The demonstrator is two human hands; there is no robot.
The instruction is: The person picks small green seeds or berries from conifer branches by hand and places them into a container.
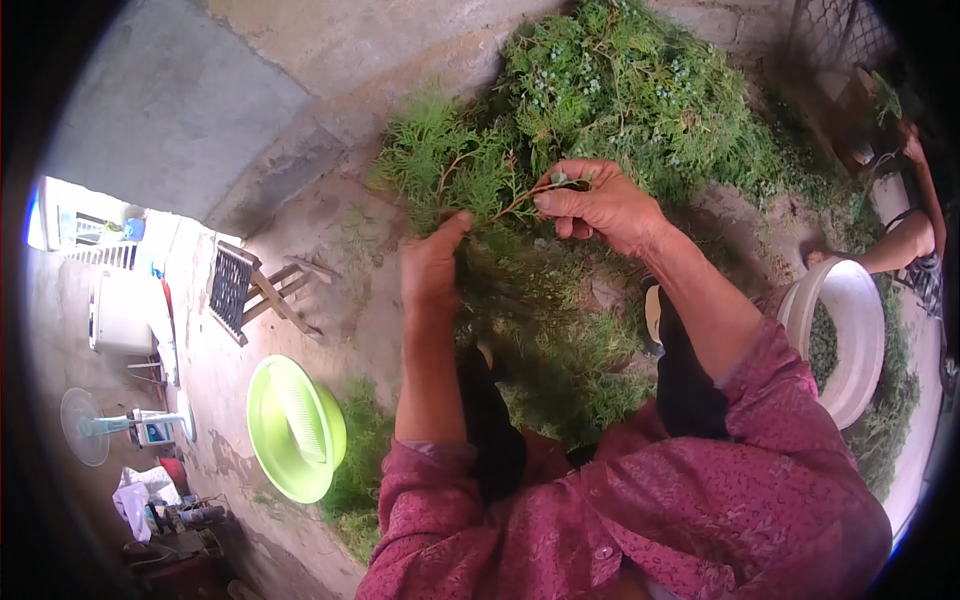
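My left hand (432, 268), a little blurred, is closed round the stem of a leafy green branch (425, 150). Its feathery sprays spread above and to the left of that hand. My right hand (600, 208) pinches a thin brown twig end of the branch, with a small green tip showing between thumb and finger. Just beyond both hands rises a large heap of green branches (620, 90) dotted with pale bluish berries. More cut greenery (580, 370) lies on the ground between my legs.
A lime-green basin (262, 430) stands at the left, near a folding stool (232, 290) and a fan (85, 427). At the right, another person's arm (927, 180) holds a sprig beside a white bucket (858, 345). A wall (400, 45) runs behind the heap.
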